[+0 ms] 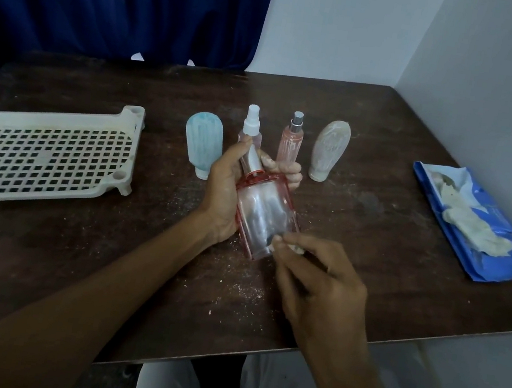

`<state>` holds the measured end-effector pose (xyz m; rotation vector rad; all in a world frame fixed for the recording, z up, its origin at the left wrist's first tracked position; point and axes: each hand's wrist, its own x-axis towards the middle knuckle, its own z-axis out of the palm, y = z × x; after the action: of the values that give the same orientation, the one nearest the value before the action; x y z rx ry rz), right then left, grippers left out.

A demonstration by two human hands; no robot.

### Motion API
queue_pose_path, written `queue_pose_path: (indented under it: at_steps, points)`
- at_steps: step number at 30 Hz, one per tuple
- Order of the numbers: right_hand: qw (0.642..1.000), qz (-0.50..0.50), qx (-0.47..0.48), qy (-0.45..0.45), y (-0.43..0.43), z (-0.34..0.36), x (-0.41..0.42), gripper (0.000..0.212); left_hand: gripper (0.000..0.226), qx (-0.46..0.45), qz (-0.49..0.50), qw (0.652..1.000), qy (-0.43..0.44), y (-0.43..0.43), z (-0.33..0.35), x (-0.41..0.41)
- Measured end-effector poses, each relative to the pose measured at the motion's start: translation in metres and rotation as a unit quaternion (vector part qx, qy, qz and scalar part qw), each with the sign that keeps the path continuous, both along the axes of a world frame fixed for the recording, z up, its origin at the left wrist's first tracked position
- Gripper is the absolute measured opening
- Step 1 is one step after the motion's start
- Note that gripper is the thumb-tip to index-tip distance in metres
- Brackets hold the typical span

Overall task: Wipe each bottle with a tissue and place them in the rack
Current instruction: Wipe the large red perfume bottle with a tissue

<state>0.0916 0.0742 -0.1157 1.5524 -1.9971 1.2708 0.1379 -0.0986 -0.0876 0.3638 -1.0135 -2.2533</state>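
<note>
My left hand (pixel 225 189) grips a clear, pink-edged bottle (pixel 261 214) with a silver cap, tilted above the table's middle. My right hand (pixel 317 283) pinches a small wad of tissue (pixel 294 248) against the bottle's lower end. Behind stand a blue tube bottle (pixel 202 142) on its cap, a spray bottle with a white nozzle (pixel 251 126), a pink spray bottle (pixel 290 142) and a beige tube bottle (pixel 329 151). The white perforated rack (pixel 38 154) lies at the left with nothing on it.
A blue pack of tissues (pixel 475 226) lies open at the right, near the table edge. Crumbs of tissue speckle the dark wooden table (pixel 106 254). A blue curtain hangs behind, and a white wall rises at the right.
</note>
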Motion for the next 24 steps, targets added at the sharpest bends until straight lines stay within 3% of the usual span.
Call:
queue_pose_path:
  at_steps: [5, 12, 16, 20, 24]
  points:
    - [0.994, -0.064, -0.010, -0.084, 0.000, 0.004, -0.020, 0.022, 0.041, -0.002, -0.005, 1.000, -0.005, 0.000, 0.003, 0.001]
    - [0.997, -0.034, 0.009, -0.065, 0.007, 0.004, -0.002, 0.021, 0.040, -0.009, 0.007, 1.000, -0.018, 0.000, 0.003, 0.000]
    - [0.993, -0.051, 0.006, -0.108, 0.002, 0.012, -0.013, 0.020, 0.034, -0.050, 0.017, 0.998, -0.028, 0.001, 0.004, 0.002]
    - [0.989, -0.048, 0.013, -0.138, -0.018, 0.027, -0.022, 0.018, 0.053, -0.072, 0.019, 0.996, -0.039, 0.005, 0.007, 0.005]
    - [0.991, -0.036, 0.009, -0.128, -0.030, 0.034, -0.021, 0.019, 0.040, -0.078, 0.029, 0.996, -0.028, 0.005, 0.009, 0.008]
